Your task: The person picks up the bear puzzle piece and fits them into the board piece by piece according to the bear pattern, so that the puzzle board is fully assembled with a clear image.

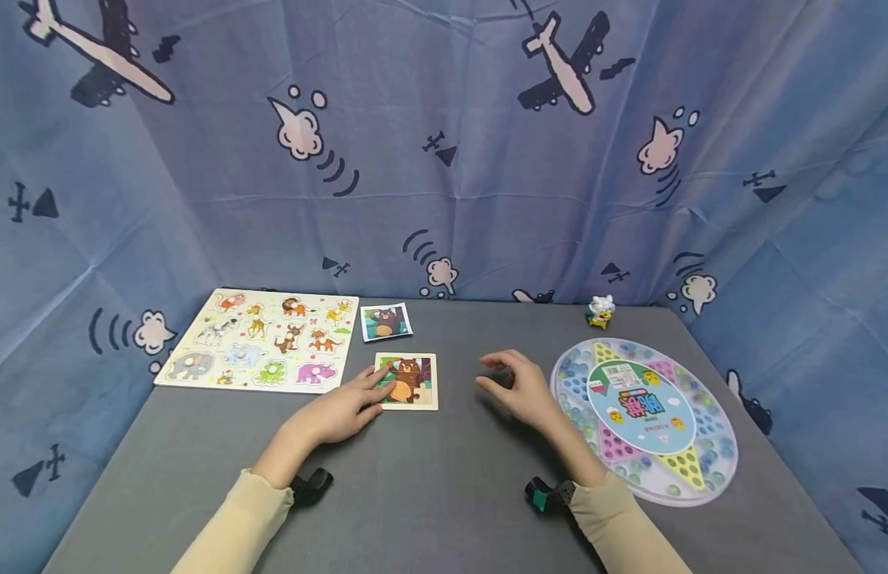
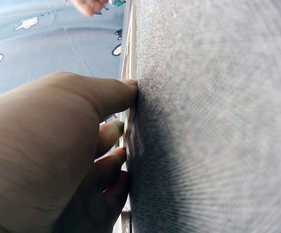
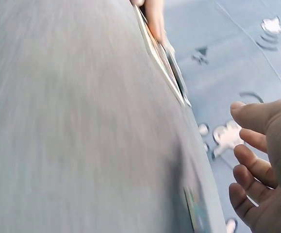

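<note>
My left hand (image 1: pixel 349 405) rests on the left part of a small square wooden bear puzzle (image 1: pixel 419 384) that lies flat on the grey table. Its fingertips touch the picture, and the thumb (image 2: pixel 118 94) is at the puzzle's near left corner in the left wrist view. A printed bear picture card (image 1: pixel 385 322) lies just behind the puzzle. To the right, my right hand (image 1: pixel 523 389) hovers over the table, apart from the puzzle. Its fingers are loosely bent, with a gap to the thumb and nothing held, as the right wrist view also shows.
A wooden animal peg board (image 1: pixel 263 376) lies at the left. On the right is a round marble board game (image 1: pixel 709 446) with a printed cover. A small white-and-yellow figurine (image 1: pixel 600 311) stands near the table's back edge. A blue patterned curtain (image 1: pixel 387 159) hangs behind.
</note>
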Tool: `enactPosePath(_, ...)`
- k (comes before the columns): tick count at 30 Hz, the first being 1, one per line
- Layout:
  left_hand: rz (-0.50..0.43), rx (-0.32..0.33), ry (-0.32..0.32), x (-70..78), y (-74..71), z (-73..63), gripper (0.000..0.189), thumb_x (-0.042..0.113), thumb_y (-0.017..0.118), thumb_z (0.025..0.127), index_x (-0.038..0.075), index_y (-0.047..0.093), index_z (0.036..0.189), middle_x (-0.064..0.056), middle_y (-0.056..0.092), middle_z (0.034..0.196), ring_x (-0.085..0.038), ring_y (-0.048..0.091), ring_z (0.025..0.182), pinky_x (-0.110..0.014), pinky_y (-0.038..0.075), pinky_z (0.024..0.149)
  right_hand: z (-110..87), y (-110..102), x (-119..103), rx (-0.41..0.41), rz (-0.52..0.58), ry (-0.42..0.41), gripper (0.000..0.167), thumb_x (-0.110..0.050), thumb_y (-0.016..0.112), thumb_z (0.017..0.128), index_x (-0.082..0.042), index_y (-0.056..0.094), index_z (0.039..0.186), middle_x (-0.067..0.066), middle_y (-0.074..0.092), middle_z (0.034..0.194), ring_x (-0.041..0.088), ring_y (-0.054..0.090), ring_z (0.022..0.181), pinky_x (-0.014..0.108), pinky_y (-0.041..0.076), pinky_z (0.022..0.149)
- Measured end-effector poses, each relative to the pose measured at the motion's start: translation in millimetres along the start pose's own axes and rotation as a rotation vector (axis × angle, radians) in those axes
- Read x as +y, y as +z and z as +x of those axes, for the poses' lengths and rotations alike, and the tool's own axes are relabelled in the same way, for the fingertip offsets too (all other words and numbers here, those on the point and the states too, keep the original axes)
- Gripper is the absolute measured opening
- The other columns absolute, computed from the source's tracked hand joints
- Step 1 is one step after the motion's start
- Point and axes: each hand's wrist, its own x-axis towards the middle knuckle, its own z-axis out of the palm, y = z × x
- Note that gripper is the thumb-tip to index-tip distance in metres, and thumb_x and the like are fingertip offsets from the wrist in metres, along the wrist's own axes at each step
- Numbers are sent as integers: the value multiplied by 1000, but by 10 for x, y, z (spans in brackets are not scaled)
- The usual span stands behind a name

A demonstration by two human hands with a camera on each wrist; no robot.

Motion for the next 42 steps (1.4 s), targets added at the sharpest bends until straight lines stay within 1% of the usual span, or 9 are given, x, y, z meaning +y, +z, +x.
enactPosePath(3,1,-1,-6,1,-8,-14,51,19,55,112,8,47,161,-16,28,173,-44,21,160,-60,29,126,-70,-152,125,-1,-10,34,36,-19,82,96,-2,74,126,13,71,118,30,68,106,39,56,78)
enactPosePath(7,0,4,-6,-4,-12,-17,51,20,55,112,8,47,161,-16,29,173,-45,22,160,-61,29,125,-157,-314,263,-26,-33,39,39,-20,81,97,-1,72,129,14,71,121,31,68,107,38,56,80)
enactPosePath(9,1,4,-7,-10,-12,-18,51,20,55,112,8,47,161,-15,28,174,-44,21,160,-61,29,125,-198,-373,312,-52,-44,35,40,-19,82,96,-1,72,130,15,71,123,32,68,109,41,56,81)
enactPosePath(12,6,1,-7,-16,-13,-16,51,20,55,112,9,46,161,-15,28,174,-44,21,160,-61,29,126,-249,-433,373,-97,-100,1,41,-20,83,94,-2,72,129,15,71,124,33,67,112,49,56,89)
enactPosePath(16,4,-1,-7,-18,-23,-11,51,20,55,112,9,46,161,-15,27,174,-44,21,160,-61,29,125,-292,-461,419,-160,-188,-63,42,-23,84,93,-1,73,127,16,71,124,38,64,118,60,52,100)
enactPosePath(21,-8,-5,-3,1,-40,-4,51,19,55,112,8,46,161,-16,27,174,-44,20,161,-61,29,126,-311,-471,440,-207,-215,-84,39,-25,84,93,-4,74,125,13,69,121,36,61,115,60,52,98)
enactPosePath(27,-14,-7,-2,7,-27,2,51,18,55,112,7,46,161,-16,26,174,-44,20,161,-61,29,126,-332,-493,498,-227,-186,-85,28,-23,86,91,-11,78,115,8,68,118,32,61,114,57,52,97)
enactPosePath(32,-14,-9,0,9,-17,2,51,18,56,111,7,47,160,-17,27,174,-45,21,160,-61,29,126,-355,-514,514,-239,-165,-90,19,-24,85,93,-18,78,110,4,68,117,29,61,113,55,53,96)
enactPosePath(42,-14,-5,-8,1,-2,-8,52,20,55,112,9,46,161,-14,27,174,-43,21,161,-61,29,126,-369,-483,542,-208,-174,-154,18,-18,84,93,-15,78,110,1,70,113,25,61,110,52,53,95)
